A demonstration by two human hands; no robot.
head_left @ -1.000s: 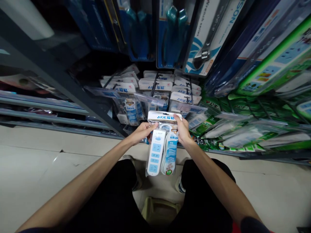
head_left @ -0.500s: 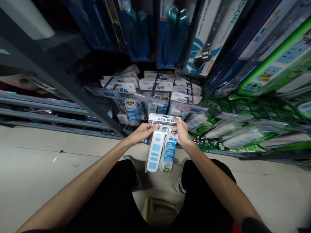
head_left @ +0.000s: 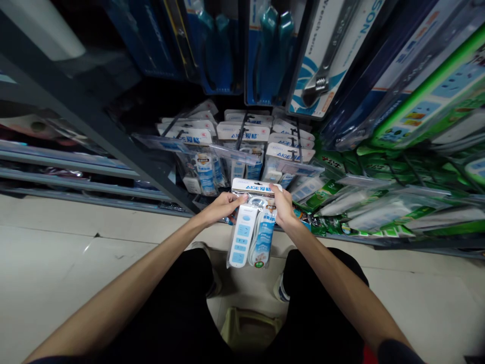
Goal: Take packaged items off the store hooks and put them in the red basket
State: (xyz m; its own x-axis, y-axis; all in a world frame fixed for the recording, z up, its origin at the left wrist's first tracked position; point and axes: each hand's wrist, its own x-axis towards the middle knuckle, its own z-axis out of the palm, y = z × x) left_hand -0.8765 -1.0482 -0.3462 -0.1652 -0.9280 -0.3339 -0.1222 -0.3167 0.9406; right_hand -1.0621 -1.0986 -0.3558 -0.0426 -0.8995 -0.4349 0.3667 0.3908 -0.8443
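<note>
Both arms stretched forward and down, hands meeting at packaged power strip (head_left: 253, 225), held upright just below hanging rack. Left hand (head_left: 222, 206) pinched on pack's top left corner; right hand (head_left: 283, 207) clamped on top right edge, fingers over header card. Green-packaged strips (head_left: 382, 197) fill shelf right of pack. Matching white-blue packs (head_left: 242, 146) on hooks directly behind pack, close. Wrench card (head_left: 326, 55) above pack. Pale stool (head_left: 250, 328) below pack, between knees. Header reads "AIGE"; wrench card "Wrench series".
</note>
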